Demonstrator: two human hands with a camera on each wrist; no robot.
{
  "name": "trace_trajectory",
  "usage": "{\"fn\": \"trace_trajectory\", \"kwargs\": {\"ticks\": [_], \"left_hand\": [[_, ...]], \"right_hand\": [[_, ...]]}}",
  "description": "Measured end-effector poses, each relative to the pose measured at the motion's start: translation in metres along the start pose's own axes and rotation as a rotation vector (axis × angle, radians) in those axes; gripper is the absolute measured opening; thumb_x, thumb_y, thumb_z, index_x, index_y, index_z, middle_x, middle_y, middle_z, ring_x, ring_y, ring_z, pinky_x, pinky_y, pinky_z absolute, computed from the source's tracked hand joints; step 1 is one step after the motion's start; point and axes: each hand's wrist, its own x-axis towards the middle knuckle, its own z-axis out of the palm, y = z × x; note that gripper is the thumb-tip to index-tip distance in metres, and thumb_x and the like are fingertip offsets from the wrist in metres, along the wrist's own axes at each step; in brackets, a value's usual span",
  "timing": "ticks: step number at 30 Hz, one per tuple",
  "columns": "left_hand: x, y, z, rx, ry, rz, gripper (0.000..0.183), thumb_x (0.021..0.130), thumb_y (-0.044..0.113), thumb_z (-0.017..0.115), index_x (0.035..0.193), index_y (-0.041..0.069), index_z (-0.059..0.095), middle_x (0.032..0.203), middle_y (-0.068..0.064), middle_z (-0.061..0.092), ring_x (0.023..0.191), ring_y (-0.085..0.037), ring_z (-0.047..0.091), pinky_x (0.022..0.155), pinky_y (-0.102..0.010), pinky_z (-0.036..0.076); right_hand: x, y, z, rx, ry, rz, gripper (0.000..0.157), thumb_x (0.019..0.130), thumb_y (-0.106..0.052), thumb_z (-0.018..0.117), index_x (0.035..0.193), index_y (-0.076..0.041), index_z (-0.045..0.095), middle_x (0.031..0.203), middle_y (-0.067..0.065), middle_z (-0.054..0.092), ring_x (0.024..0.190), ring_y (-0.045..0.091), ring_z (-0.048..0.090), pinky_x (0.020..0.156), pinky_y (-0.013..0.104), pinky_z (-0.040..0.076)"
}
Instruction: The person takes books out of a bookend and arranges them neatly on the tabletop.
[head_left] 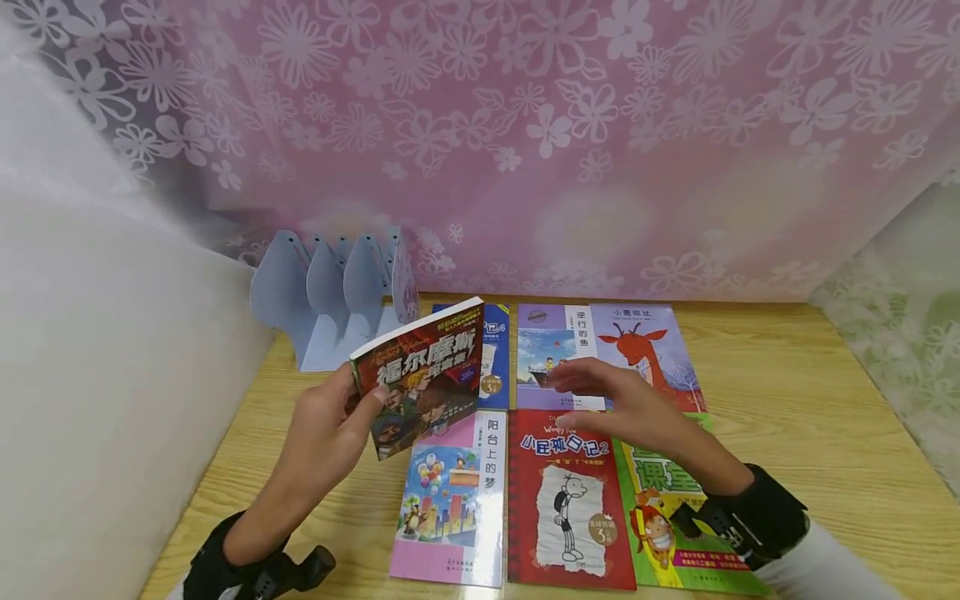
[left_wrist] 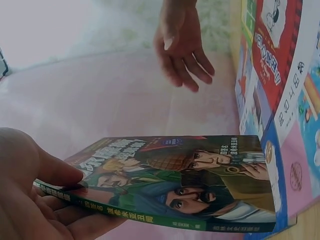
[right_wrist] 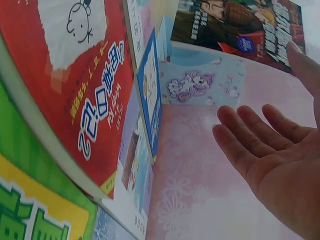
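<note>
My left hand (head_left: 326,433) grips a dark illustrated paperback book (head_left: 427,375) by its spine edge, thumb on the cover and fingers beneath. The book is tilted above the table, over a blue book (head_left: 495,354) and a pink book (head_left: 442,500). In the left wrist view the same paperback (left_wrist: 190,185) shows its green spine. My right hand (head_left: 637,408) hovers above the red book (head_left: 573,500) and holds nothing. Its fingers look loosely extended in the right wrist view, palm (right_wrist: 285,170) showing, apart from the paperback.
A light blue book rack (head_left: 337,308) with several dividers stands at the back left. A purple book (head_left: 551,358), a deer-cover book (head_left: 648,350) and a green book (head_left: 675,533) lie on the wooden table (head_left: 817,467). A pink flowered sheet (head_left: 525,167) hangs behind.
</note>
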Motion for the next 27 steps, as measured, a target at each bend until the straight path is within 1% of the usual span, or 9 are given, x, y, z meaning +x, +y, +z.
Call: {"fn": "trace_trajectory", "kwargs": {"ticks": [4,8,15,18,22,23,25,27], "left_hand": [[0.001,0.003,0.005,-0.080,-0.053,-0.003,0.035,0.098,0.009,0.058,0.134,0.008,0.055,0.114,-0.016,0.072,0.096,-0.022,0.073,0.072,-0.030,0.060],[0.001,0.006,0.010,-0.128,-0.092,-0.014,0.036,0.099,0.011,0.058,0.134,0.010,0.055,0.116,-0.014,0.072,0.099,-0.021,0.073,0.075,-0.029,0.060],[0.001,0.011,0.018,-0.190,-0.145,-0.033,0.035,0.098,0.011,0.058,0.134,0.010,0.056,0.117,-0.013,0.071,0.100,-0.021,0.072,0.077,-0.028,0.060],[0.001,0.013,0.020,-0.218,-0.167,-0.053,0.035,0.099,0.012,0.058,0.133,0.010,0.056,0.117,-0.012,0.071,0.099,-0.020,0.072,0.078,-0.027,0.059],[0.001,0.013,0.020,-0.251,-0.196,-0.076,0.035,0.099,0.014,0.057,0.134,0.010,0.055,0.118,-0.013,0.071,0.099,-0.019,0.071,0.079,-0.026,0.058],[0.000,0.013,0.020,-0.258,-0.201,-0.080,0.035,0.099,0.014,0.057,0.134,0.009,0.055,0.118,-0.013,0.070,0.100,-0.019,0.071,0.078,-0.026,0.058],[0.000,0.014,0.020,-0.275,-0.214,-0.089,0.036,0.099,0.014,0.057,0.135,0.010,0.055,0.119,-0.013,0.070,0.100,-0.019,0.071,0.079,-0.026,0.058],[0.000,0.014,0.019,-0.289,-0.229,-0.096,0.036,0.100,0.014,0.057,0.135,0.010,0.054,0.120,-0.013,0.070,0.101,-0.019,0.071,0.079,-0.026,0.058]], "right_hand": [[0.004,0.000,0.008,0.028,-0.003,-0.007,0.057,0.086,-0.032,0.076,0.137,-0.020,0.052,0.131,-0.005,0.063,0.120,0.015,0.063,0.100,0.043,0.053],[0.006,-0.002,0.015,0.053,-0.011,-0.019,0.057,0.088,-0.032,0.074,0.138,-0.019,0.050,0.134,-0.005,0.061,0.120,0.017,0.063,0.100,0.043,0.052],[0.009,-0.007,0.027,0.116,-0.032,-0.046,0.053,0.093,-0.027,0.068,0.141,-0.018,0.047,0.135,0.005,0.060,0.121,0.025,0.063,0.098,0.048,0.053],[0.010,-0.009,0.031,0.143,-0.030,-0.037,0.052,0.094,-0.026,0.067,0.142,-0.020,0.047,0.134,0.007,0.061,0.120,0.025,0.064,0.096,0.042,0.055],[0.010,-0.012,0.036,0.169,-0.010,-0.028,0.050,0.095,-0.026,0.066,0.141,-0.018,0.048,0.132,0.008,0.063,0.115,0.025,0.067,0.090,0.026,0.057],[0.010,-0.013,0.037,0.176,-0.005,-0.030,0.049,0.095,-0.026,0.066,0.140,-0.017,0.049,0.131,0.008,0.063,0.114,0.025,0.067,0.089,0.023,0.056],[0.010,-0.014,0.037,0.178,0.009,-0.035,0.046,0.095,-0.025,0.065,0.138,-0.017,0.052,0.129,0.007,0.064,0.111,0.023,0.068,0.087,0.022,0.056],[0.010,-0.014,0.038,0.171,0.026,-0.046,0.040,0.095,-0.024,0.065,0.134,-0.017,0.055,0.124,0.006,0.066,0.105,0.019,0.070,0.084,0.023,0.058]]}}
